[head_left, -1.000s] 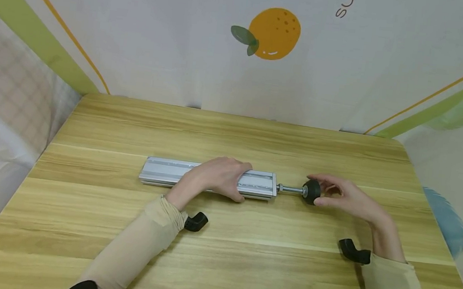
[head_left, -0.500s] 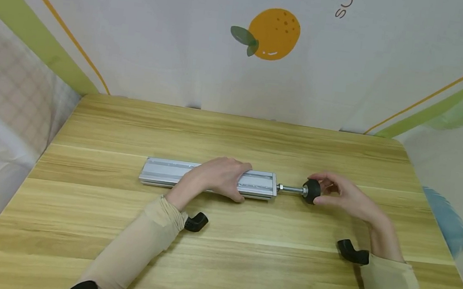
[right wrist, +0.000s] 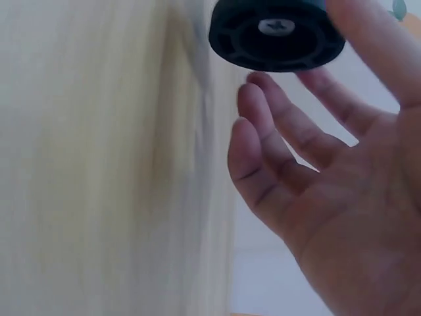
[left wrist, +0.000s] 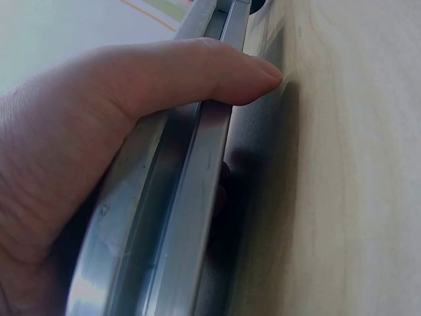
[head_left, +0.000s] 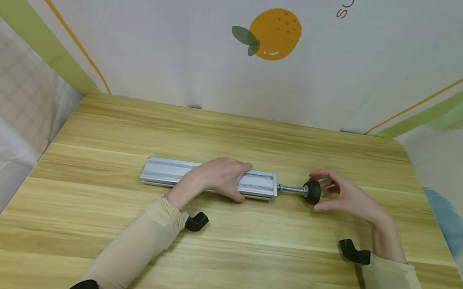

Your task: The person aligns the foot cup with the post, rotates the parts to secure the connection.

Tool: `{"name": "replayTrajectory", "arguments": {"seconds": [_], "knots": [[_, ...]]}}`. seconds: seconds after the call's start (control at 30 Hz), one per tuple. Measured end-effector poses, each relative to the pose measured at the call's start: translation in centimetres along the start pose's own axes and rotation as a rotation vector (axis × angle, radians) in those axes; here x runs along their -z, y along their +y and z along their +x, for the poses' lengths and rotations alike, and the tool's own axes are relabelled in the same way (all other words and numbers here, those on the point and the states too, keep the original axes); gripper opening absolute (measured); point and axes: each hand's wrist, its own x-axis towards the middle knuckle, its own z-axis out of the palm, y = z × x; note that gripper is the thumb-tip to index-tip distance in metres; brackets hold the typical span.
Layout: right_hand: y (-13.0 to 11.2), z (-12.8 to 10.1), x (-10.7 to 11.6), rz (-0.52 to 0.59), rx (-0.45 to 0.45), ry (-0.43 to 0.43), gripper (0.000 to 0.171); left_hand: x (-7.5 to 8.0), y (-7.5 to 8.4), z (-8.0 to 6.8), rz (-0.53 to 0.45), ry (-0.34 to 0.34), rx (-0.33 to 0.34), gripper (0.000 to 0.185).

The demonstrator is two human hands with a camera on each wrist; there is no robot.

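A silver aluminium profile (head_left: 169, 172) lies across the middle of the wooden table (head_left: 219, 256). My left hand (head_left: 221, 177) grips its right half, fingers over the top and thumb (left wrist: 217, 76) along the near side of the profile (left wrist: 191, 217). A threaded rod (head_left: 291, 189) sticks out of its right end and carries a round black foot (head_left: 312, 192). My right hand (head_left: 341, 197) cups loosely around that foot. In the right wrist view the fingers (right wrist: 270, 158) are spread and relaxed beside the black foot (right wrist: 276, 33), not clamping it.
The table's far edge meets a white cloth backdrop (head_left: 183, 40) printed with an orange. More cloth hangs past the left and right edges. Black wrist-camera mounts (head_left: 196, 221) (head_left: 353, 252) sit by both sleeves.
My right hand's fingers have loosened from the black foot and the thumb has dropped slightly away from it. The left hand and the profile have stayed put.
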Motion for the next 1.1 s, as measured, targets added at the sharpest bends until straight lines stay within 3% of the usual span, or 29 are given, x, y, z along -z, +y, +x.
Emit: {"name": "replayTrajectory", "arguments": {"seconds": [0.23, 0.5, 0.8, 1.1], "knots": [[-0.11, 0.38, -0.48, 0.015, -0.022, 0.016, 0.065, -0.07, -0.01, -0.01, 0.0, 0.004, -0.001, 0.048], [0.18, -0.05, -0.08, -0.025, -0.059, -0.052, 0.052, -0.1, -0.05, -0.03, -0.001, -0.002, 0.0, 0.048], [-0.13, 0.21, -0.1, 0.023, 0.002, 0.013, 0.077, 0.02, -0.08, -0.13, 0.003, 0.007, -0.005, 0.047], [-0.12, 0.05, -0.18, 0.002, -0.014, 0.027, 0.054, 0.03, 0.0, -0.1, 0.0, 0.004, -0.004, 0.046]]}}
